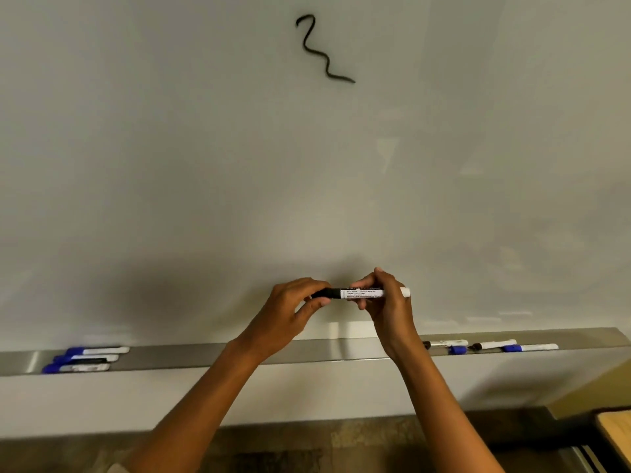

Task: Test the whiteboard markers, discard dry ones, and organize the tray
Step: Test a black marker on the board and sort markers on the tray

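I hold a white-barrelled marker with a black cap [362, 293] level in front of the whiteboard [205, 165], just above the metal tray [307, 353]. My left hand [293, 308] pinches the black cap end. My right hand [386, 302] grips the white barrel. A black squiggle [322, 51] is drawn high on the board. Three blue-capped markers [85, 359] lie together at the tray's left end. Several more markers [491, 346], black-capped and blue-capped, lie at the tray's right end.
Below the tray runs a white wall strip, then a dark patterned floor [307, 445]. A wooden-topped piece of furniture [614, 435] juts in at the bottom right corner.
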{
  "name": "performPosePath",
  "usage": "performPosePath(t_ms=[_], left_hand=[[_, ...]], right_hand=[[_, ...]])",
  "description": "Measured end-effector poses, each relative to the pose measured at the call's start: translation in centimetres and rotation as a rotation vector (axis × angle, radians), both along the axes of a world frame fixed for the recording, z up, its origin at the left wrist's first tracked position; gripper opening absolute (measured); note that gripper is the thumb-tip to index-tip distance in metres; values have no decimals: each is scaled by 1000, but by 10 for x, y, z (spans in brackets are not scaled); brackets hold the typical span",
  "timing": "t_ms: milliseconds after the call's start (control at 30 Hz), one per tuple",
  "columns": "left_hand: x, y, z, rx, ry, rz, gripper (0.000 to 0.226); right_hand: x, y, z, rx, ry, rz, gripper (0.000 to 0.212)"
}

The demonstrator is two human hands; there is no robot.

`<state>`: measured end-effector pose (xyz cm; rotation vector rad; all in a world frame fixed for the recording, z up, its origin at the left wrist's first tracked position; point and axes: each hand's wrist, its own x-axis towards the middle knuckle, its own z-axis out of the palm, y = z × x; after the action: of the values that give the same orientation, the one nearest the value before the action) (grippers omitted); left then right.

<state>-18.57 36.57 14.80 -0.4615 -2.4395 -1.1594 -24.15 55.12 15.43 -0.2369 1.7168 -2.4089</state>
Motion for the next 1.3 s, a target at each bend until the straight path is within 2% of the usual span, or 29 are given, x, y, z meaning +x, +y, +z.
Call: performPosePath(t_ms=[167, 333, 500, 667, 767, 833, 900, 1033, 1167, 1300], left_hand=[[11, 6, -19, 80, -182, 73, 16], [27, 8, -41, 260, -300, 171, 17], [52, -12, -60, 397, -418, 267, 14], [74, -43, -80, 443, -551, 276, 16], [82, -63, -94, 425, -619, 277, 15], [86, -80, -107, 401, -630, 317, 17], [91, -98, -123, 376, -613, 374, 17], [103, -147, -154, 294, -572, 450, 17], [105, -195, -177, 135, -523, 500, 19], [102, -236, -198, -11, -461, 507, 20]], right_hand=[[0, -17, -23, -54, -185, 131, 47], [13, -43, -58, -114, -340, 274, 40], [31, -70, -85, -134, -423, 374, 42], [46, -99, -114, -141, -494, 471, 36], [53, -111, -132, -63, -537, 542, 33], [55, -120, -143, 20, -552, 528, 22], [55, -130, -152, 133, -501, 480, 13], [64, -158, -169, 373, -349, 408, 16], [73, -197, -185, 588, -96, 427, 5], [74, -238, -198, 766, 65, 427, 17]])
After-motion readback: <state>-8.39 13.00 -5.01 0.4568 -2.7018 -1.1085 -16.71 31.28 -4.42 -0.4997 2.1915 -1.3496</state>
